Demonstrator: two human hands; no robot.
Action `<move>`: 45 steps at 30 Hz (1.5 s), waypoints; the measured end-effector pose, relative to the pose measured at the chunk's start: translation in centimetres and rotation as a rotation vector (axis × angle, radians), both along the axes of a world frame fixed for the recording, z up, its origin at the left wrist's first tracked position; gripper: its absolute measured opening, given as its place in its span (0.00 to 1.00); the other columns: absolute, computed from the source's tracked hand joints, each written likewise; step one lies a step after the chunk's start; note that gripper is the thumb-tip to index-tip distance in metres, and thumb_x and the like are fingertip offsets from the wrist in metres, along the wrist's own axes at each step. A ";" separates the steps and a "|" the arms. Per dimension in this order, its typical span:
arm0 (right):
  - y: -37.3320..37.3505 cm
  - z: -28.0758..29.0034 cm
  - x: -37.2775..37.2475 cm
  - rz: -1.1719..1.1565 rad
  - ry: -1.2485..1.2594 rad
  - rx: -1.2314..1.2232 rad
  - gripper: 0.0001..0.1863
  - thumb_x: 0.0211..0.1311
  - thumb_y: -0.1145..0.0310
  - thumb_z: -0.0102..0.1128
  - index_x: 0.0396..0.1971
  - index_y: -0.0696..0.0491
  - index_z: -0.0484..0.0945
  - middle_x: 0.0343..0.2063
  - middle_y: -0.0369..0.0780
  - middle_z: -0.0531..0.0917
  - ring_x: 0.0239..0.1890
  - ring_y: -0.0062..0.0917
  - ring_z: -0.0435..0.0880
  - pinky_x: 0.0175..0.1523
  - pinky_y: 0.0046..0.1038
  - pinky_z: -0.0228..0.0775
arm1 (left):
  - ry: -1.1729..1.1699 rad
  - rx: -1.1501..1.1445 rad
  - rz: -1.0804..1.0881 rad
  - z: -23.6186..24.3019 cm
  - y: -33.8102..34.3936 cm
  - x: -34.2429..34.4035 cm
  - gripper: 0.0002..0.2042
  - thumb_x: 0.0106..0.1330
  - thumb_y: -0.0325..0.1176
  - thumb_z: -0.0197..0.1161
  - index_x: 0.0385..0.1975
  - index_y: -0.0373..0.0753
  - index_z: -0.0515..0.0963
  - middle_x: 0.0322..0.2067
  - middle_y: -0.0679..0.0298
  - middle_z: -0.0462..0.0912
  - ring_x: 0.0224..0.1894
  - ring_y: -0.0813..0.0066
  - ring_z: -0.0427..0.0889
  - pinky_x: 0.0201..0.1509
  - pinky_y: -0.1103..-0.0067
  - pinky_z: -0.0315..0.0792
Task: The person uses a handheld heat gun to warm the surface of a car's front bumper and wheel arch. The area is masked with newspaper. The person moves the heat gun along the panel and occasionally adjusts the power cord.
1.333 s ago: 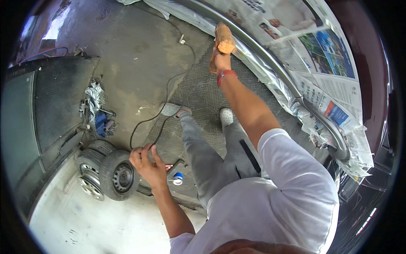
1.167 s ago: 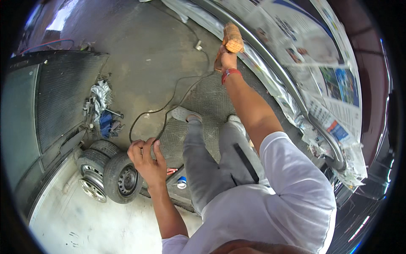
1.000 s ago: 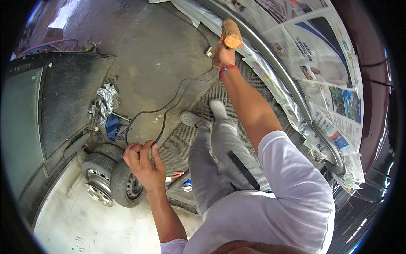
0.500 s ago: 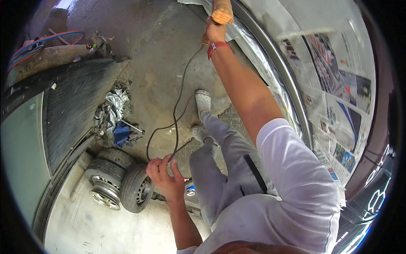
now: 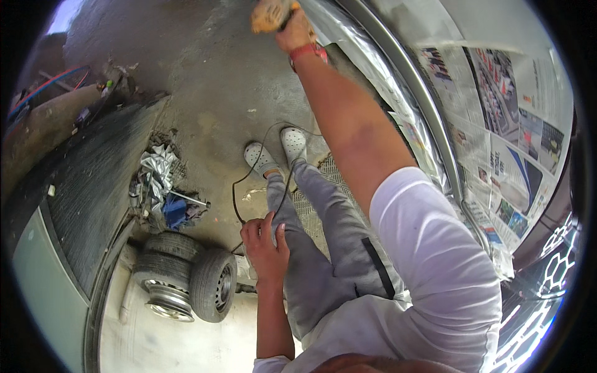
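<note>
The right hand (image 5: 297,32) is closed around an orange-bodied handheld power tool (image 5: 268,13) at the far end of a stretched arm, beside the silver, film-wrapped car body (image 5: 373,81), seemingly so the tool reaches the panel. The left hand (image 5: 264,242), near the thigh, has its fingers curled on the thin black power cord (image 5: 235,193), apparently keeping the slack off the two white clogs (image 5: 277,152). Sheets of printed newspaper (image 5: 516,124) mask the car on the right. At the near left two black tyres (image 5: 186,280) lie stacked on the concrete floor (image 5: 205,81), beside one crumpled silver foil heap (image 5: 152,177).
</note>
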State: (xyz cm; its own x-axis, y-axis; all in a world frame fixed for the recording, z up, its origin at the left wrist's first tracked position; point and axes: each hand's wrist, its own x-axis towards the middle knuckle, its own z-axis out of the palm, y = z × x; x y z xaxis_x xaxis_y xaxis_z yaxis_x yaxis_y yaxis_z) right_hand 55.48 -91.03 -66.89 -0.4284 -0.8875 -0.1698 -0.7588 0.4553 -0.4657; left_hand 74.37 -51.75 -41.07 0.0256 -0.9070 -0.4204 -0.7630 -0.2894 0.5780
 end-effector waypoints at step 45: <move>93.0 15.1 -72.7 -0.891 0.387 0.160 0.29 0.69 0.60 0.59 0.68 0.53 0.70 0.62 0.48 0.80 0.62 0.44 0.79 0.65 0.42 0.71 | -0.169 0.485 -0.578 -9.4 16.3 -17.6 0.22 0.77 0.50 0.59 0.47 0.31 0.77 0.47 0.48 0.80 0.51 0.49 0.79 0.59 0.62 0.73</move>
